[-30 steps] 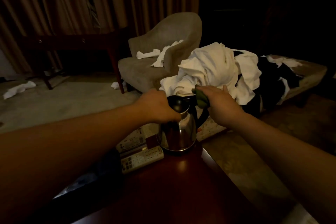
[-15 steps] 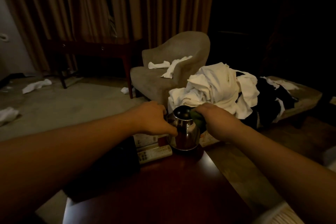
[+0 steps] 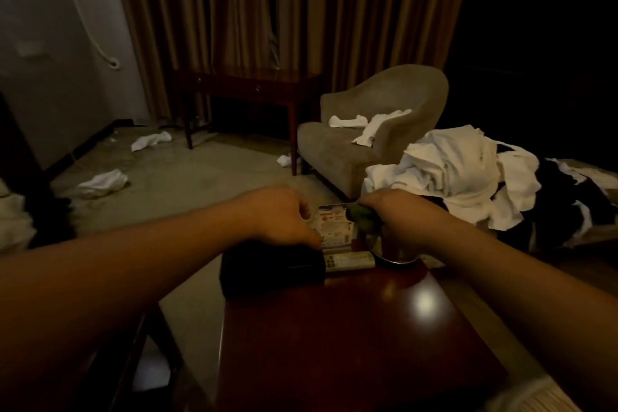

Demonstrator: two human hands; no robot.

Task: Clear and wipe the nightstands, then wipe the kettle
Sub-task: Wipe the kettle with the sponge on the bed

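Both hands are at the kettle [image 3: 396, 249] on the far end of the surface [image 3: 351, 338]. Right hand [image 3: 406, 219] grip's clenched on a green cloth [image 3: 363, 219]; left hand [image 3: 284, 216] is curled, can't tell on what. Looks like we're on the final step, wiping the kettle.

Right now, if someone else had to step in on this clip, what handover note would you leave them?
Left hand: fingers curled, resting on the black box; whether it grips anything cannot be told.
Right hand: holds the green cloth against the top of the kettle.
Kettle stands at the far edge of the red-brown nightstand, beside the remote and a printed card.
Done: cannot tell.
Left: finish the kettle; box, remote and card are on the nightstand.
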